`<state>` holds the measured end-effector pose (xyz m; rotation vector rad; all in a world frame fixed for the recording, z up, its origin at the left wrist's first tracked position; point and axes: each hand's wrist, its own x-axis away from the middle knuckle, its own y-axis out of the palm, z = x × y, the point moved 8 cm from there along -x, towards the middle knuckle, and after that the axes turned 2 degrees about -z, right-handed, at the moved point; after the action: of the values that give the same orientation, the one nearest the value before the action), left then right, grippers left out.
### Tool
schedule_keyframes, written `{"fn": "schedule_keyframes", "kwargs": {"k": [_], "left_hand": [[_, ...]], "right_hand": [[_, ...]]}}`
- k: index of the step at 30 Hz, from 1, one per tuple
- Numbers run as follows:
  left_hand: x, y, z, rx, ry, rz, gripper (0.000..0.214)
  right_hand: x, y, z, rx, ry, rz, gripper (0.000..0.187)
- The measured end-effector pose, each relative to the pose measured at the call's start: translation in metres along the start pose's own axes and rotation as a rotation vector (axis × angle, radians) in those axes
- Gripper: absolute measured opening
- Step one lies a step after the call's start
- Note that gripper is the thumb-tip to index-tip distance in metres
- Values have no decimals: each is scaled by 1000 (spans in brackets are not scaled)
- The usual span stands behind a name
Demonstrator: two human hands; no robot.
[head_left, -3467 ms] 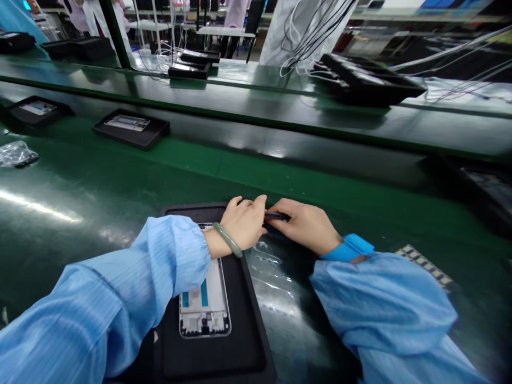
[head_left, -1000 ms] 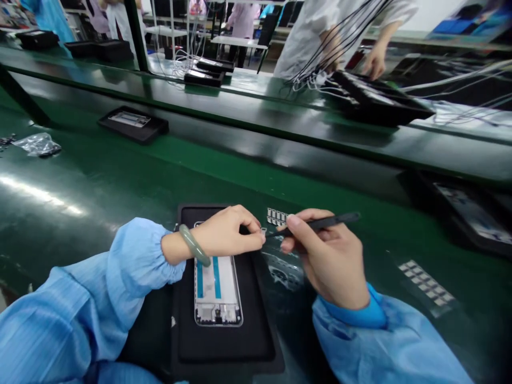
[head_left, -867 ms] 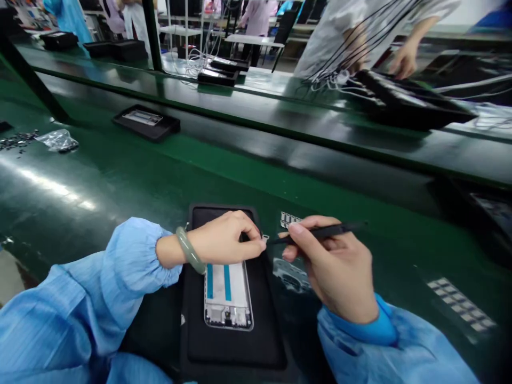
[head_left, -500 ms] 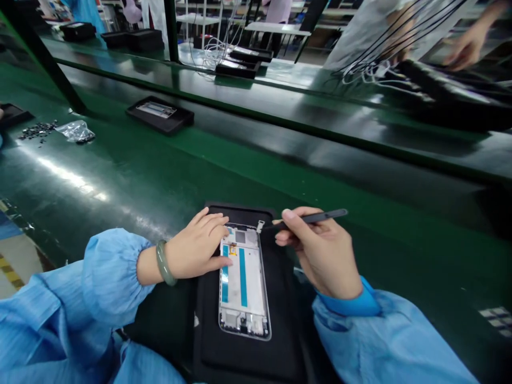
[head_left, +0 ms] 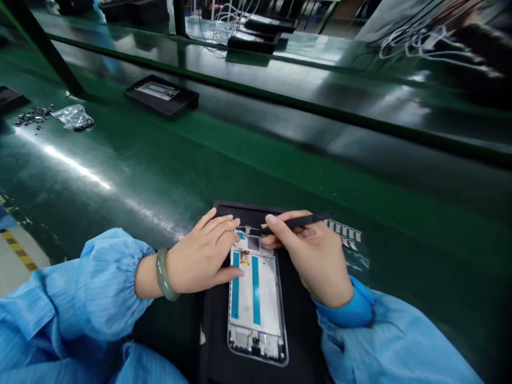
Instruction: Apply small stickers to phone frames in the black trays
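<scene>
A phone frame (head_left: 266, 290) with blue adhesive strips lies in a black tray (head_left: 300, 341) in front of me. My left hand (head_left: 206, 253) rests along the frame's upper left edge, fingers spread and nothing gripped in it. Between the thumb and fingers of my right hand (head_left: 314, 256) are black tweezers (head_left: 306, 220). Their tips reach the top end of the frame, where a small metal bracket (head_left: 248, 230) shows; whether it is still pinched I cannot tell. A small orange flex cable (head_left: 244, 258) sits on the frame's upper part.
Several small metal parts on a clear sheet (head_left: 347, 237) lie right of my right hand. Another black tray (head_left: 162, 98) with a phone frame stands farther back. A plastic bag (head_left: 74, 116) and scattered small dark parts (head_left: 34, 116) are at the left.
My right hand has moved left with the tweezers, and the bracket has gone from the frame's upper right corner to the middle of its top end. The view has tilted down.
</scene>
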<state>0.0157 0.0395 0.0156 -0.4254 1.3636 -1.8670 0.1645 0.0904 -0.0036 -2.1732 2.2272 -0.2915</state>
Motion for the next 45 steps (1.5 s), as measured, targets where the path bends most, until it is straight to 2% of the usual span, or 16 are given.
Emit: {"fn": "schedule_keyframes", "kwargs": {"k": [18, 29, 35, 37, 41, 45], "left_hand": [[-1, 1, 1, -2, -6, -16, 44], [-1, 2, 4, -107, 20, -56, 45], [-5, 2, 7, -149, -1, -65, 45], [-5, 2, 8, -157, -4, -67, 44], [-5, 3, 8, -153, -10, -59, 42], [-3, 4, 6, -117, -22, -43, 42]], "right_hand": [[3, 4, -8, 140, -45, -12, 30], [5, 5, -12, 205, -79, -4, 28], [8, 7, -16, 240, -164, -32, 25], [8, 3, -21, 253, -202, 16, 23], [3, -11, -26, 111, -252, 144, 25], [-8, -1, -18, -23, -218, -2, 27]]}}
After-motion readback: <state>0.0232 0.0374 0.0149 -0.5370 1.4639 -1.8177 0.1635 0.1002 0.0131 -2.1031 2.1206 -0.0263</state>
